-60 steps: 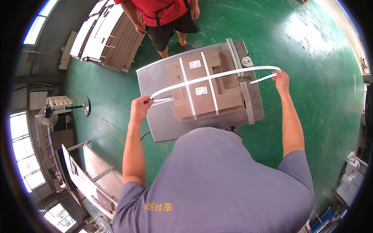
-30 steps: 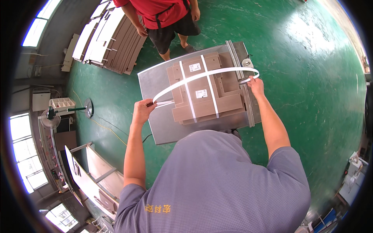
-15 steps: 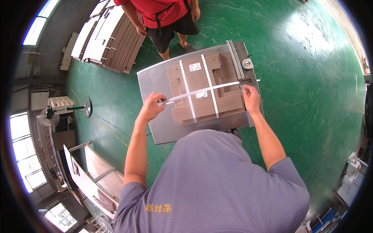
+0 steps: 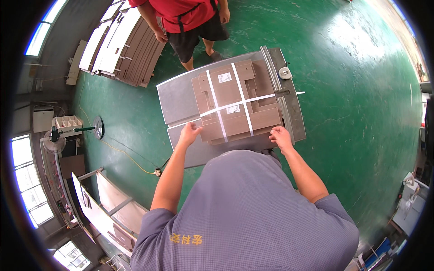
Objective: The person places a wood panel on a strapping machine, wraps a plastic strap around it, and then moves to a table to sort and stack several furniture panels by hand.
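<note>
**A:** Where does the stack of brown cardboard pieces point(image 4: 235, 104) lie from the person's hands?

**B:** Straight ahead of both, flat on the grey metal counter point(image 4: 178, 101). Its near edge is what the hands meet. The left hand point(image 4: 190, 133) rests at the near-left corner, fingers spread and laid flat against the cardboard. The right hand point(image 4: 280, 137) is at the near-right corner, fingers curled in, narrow; whether it pinches anything cannot be told from this view.

**A:** And the strapping?

**B:** Two white straps point(image 4: 217, 110) run away from the person, front to back, over the stack. A third white strap point(image 4: 246, 101) crosses them side to side, its far end passing over the raised rail point(image 4: 276, 86) on the right side of the counter and poking out beyond it.

**A:** So which way is the long axis?

**B:** The stack is a little longer left to right than front to back, and turned slightly, so the right end sits farther from the person than the left. The crossing strap follows that same tilt.

**A:** Which hand is nearer the rail?

**B:** The right, just beside its near end. The left is well apart from it, over by the bare part of the counter.

**A:** Anyone else close?

**B:** A person in a red shirt point(image 4: 181, 13) stands beyond the far edge, next to stacked flat boards point(image 4: 122, 43) on the green floor point(image 4: 357, 90).
</note>
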`<state>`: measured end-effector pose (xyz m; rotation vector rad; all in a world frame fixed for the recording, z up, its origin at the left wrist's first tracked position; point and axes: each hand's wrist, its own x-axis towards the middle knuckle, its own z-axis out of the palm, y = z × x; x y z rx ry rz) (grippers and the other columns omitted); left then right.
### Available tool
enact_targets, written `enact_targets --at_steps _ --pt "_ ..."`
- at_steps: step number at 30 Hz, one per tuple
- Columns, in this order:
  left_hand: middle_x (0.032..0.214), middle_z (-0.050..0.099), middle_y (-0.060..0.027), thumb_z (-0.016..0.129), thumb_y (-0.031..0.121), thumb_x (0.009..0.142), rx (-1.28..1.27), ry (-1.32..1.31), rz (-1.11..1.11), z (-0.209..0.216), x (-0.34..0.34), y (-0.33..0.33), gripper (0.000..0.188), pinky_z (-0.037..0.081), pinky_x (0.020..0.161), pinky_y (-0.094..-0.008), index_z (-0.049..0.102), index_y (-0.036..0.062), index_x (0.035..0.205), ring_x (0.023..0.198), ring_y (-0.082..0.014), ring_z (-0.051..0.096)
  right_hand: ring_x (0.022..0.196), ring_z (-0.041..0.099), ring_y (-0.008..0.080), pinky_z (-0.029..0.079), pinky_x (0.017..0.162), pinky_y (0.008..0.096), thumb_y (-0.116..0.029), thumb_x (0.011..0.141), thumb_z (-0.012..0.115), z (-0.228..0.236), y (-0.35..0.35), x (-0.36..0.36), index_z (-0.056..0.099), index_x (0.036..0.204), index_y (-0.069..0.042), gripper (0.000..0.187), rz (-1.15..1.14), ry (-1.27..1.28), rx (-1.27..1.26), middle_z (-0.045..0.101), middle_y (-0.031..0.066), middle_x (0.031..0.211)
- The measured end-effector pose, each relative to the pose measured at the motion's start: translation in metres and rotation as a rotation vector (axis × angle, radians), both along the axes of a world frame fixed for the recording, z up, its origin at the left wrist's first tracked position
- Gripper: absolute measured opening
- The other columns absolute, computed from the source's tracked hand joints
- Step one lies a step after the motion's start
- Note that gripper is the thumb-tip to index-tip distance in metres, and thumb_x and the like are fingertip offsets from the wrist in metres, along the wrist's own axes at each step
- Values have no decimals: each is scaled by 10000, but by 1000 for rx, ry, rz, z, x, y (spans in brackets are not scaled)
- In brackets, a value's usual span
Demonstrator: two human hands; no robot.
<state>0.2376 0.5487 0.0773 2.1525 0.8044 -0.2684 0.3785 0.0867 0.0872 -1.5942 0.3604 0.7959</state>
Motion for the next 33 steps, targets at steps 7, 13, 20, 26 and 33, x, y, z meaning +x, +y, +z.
enact_targets --at_steps 7,13,20,26,33 --pt "943 667 -59 759 350 953 -350 158 221 26 -1 -36 401 547 675 -308 655 -6 1107 787 -138 635 904 713 214 599 734 333 -238 1023 641 5 -3 16 575 1116 -61 211 -229 165 165 693 108 1039" --pt "987 673 -63 708 309 995 -443 119 300 5 -7 -38 333 572 696 -323 663 3 1120 823 -151 641 1002 712 370 613 827 432 -239 1033 607 -7 5 28 463 1355 57 460 -446 357 278 621 307 1256" --pt "1091 690 -106 627 332 1040 -542 76 358 -2 -5 -46 373 614 789 -375 624 0 1210 915 -198 680 1019 720 407 636 802 440 -261 1036 613 -4 4 28 422 1376 60 505 -434 326 236 593 349 1299" --pt "1094 690 -123 576 373 1059 -593 88 435 2 -2 -48 419 623 780 -386 624 -14 1210 919 -217 687 987 731 393 644 777 429 -271 1037 618 5 8 25 423 1350 42 484 -410 282 180 606 337 1274" --pt "1122 693 -136 584 394 1044 -606 61 481 -1 -6 -49 461 628 758 -379 641 -34 1205 959 -239 698 972 733 378 639 777 426 -290 1031 632 -3 4 24 441 1324 40 481 -371 265 164 640 306 1218"
